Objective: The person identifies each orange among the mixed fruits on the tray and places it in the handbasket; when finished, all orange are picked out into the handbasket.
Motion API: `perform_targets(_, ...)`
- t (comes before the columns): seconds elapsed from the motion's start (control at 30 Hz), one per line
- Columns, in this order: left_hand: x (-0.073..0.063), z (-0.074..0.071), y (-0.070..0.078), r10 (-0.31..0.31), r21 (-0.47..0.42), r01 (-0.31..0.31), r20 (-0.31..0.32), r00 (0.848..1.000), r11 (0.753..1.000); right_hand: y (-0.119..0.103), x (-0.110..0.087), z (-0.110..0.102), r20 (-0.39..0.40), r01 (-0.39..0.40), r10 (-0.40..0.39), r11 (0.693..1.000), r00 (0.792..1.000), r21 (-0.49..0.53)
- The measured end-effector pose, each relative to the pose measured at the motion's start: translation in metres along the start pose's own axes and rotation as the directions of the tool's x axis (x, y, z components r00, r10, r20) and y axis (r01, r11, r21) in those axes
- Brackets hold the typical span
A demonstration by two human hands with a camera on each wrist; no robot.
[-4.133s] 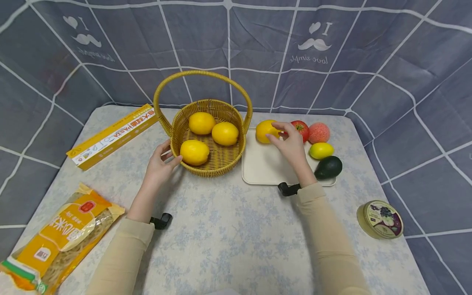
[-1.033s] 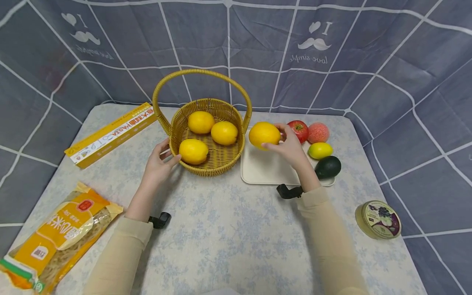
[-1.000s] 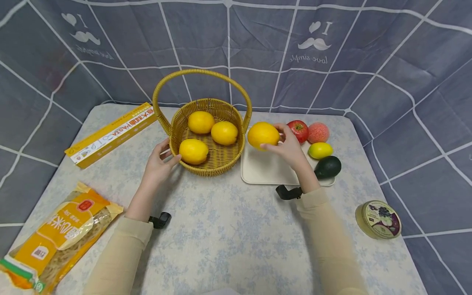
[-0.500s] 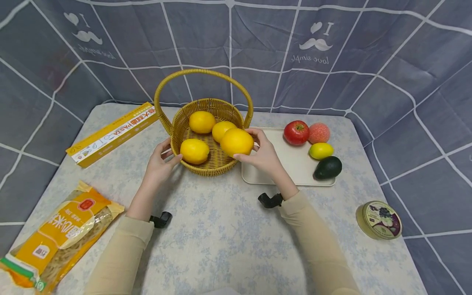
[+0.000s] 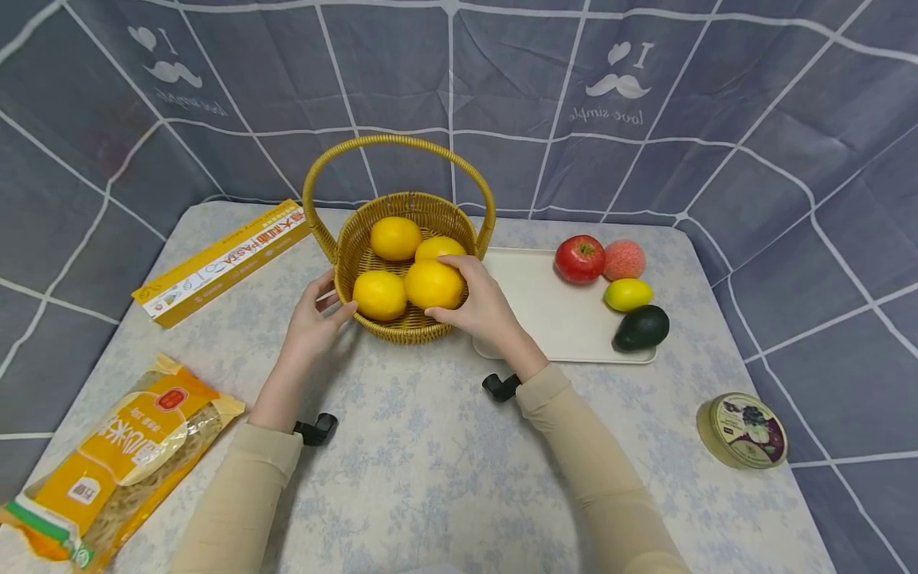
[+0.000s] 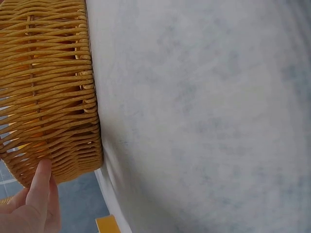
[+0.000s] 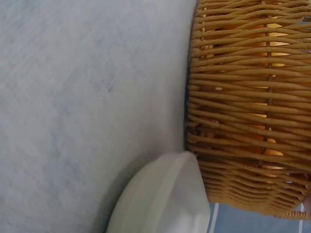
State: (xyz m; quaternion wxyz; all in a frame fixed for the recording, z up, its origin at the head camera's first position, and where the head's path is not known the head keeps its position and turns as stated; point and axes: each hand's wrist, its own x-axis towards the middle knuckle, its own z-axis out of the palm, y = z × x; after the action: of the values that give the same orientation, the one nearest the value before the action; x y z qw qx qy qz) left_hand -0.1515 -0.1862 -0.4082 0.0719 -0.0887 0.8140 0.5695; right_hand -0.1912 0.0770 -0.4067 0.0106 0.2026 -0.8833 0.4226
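Observation:
The yellow wicker basket (image 5: 407,335) with its tall hoop handle stands at the back of the table. My left hand (image 5: 310,323) holds its left side, thumb over the rim and fingers against the outer weave. In the left wrist view the fingers (image 6: 43,180) touch the wicker. Inside the basket, my right hand (image 5: 484,307) grips a lemon (image 5: 434,284) between thumb and fingers. Three other lemons are in there: one at the back (image 5: 396,238), one at the front left (image 5: 379,295), and one partly covered (image 5: 440,248). The right wrist view shows mostly the basket's outer weave (image 7: 248,92).
Right of the basket is a white tray (image 5: 548,307) with a red pomegranate (image 5: 579,259), pink ball-shaped fruit (image 5: 624,260), small lemon (image 5: 628,295) and avocado (image 5: 641,328) on or by it. A round tin (image 5: 746,430), pasta box (image 5: 222,263) and noodle bag (image 5: 125,462) lie around.
My right hand has picked up the lemon from the tray, carried it left and lowered it into the basket among the others. The left hand has stayed on the basket's rim.

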Motion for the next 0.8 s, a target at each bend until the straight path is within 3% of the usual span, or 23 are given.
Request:
perform_targets(0.27, -0.001, -0.001, 0.002, 0.006, 0.004, -0.006, 0.006, 1.0, 1.0, 0.003, 0.001, -0.001, 0.027, 0.017, -0.015, 0.997, 1.0, -0.072)
perform_targets(0.5, -0.001, -0.001, 0.002, 0.012, 0.005, -0.012, 0.0, 1.0, 1.0, 0.01, 0.004, 0.001, 0.012, 0.108, -0.107, 0.988, 0.994, -0.108)
perform_targets(0.8, -0.001, 0.0, 0.002, 0.018, 0.015, -0.018, 0.0, 1.0, 1.0, 0.011, 0.004, 0.0, 0.034, 0.085, -0.082, 0.991, 0.996, -0.103)
